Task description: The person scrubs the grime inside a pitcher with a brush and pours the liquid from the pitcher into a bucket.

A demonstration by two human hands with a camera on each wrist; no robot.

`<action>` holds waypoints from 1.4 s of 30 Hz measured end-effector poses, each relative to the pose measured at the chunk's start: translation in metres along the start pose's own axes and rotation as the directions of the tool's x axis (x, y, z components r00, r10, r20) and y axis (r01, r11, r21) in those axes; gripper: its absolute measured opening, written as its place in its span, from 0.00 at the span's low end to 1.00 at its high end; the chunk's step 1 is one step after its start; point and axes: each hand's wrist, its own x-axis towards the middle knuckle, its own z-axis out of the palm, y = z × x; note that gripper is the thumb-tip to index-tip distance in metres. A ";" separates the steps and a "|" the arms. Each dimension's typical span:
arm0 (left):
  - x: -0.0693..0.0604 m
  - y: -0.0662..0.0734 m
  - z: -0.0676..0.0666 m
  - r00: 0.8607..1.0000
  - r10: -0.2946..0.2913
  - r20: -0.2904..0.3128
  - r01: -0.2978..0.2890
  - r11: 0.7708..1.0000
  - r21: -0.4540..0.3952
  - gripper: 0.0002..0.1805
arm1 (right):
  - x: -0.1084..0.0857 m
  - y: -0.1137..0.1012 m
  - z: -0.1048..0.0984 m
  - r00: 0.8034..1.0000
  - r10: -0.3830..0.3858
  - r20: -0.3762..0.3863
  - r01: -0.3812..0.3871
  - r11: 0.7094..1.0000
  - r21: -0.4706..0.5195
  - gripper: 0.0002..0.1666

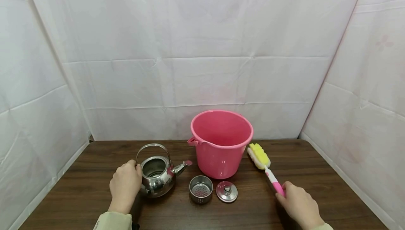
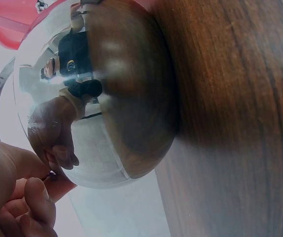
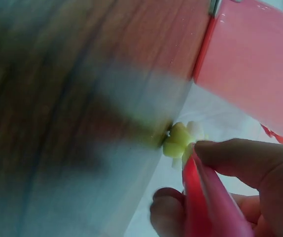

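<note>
My left hand [image 1: 127, 181] pinches the handle [image 1: 153, 145] of a shiny steel kettle [image 1: 157, 184] near its lower left end. The kettle stands upright, lidless, its capped spout toward the right. In the left wrist view the finger and thumb meet beside the polished kettle body [image 2: 131, 94]. On the right, my right hand [image 1: 300, 202] grips the pink-and-white handle of a sponge brush [image 1: 260, 155]; its yellow and white sponge head points away from me. Between the hands sit a perforated steel strainer [image 1: 201, 189] and the kettle lid [image 1: 226, 191], knob up.
A pink bucket [image 1: 221, 159] stands upright behind the strainer and lid, between the kettle and the brush. Everything is on a dark wooden table [image 1: 171, 214]. White cloth [image 1: 202, 82] hangs around the back and sides.
</note>
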 end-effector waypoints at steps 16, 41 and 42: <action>0.001 0.000 -0.002 1.000 -0.012 0.000 0.012 1.000 0.002 0.11 | -0.003 0.000 0.006 0.996 -0.022 0.092 0.023 1.000 -0.005 0.15; 0.001 0.001 -0.001 1.000 -0.018 0.023 0.018 1.000 0.004 0.11 | 0.000 -0.005 0.000 0.987 0.013 0.163 -0.007 0.999 -0.038 0.29; 0.000 0.001 -0.001 1.000 -0.018 0.025 0.017 1.000 0.005 0.11 | 0.000 -0.007 -0.001 0.988 0.005 0.153 0.001 0.999 -0.041 0.30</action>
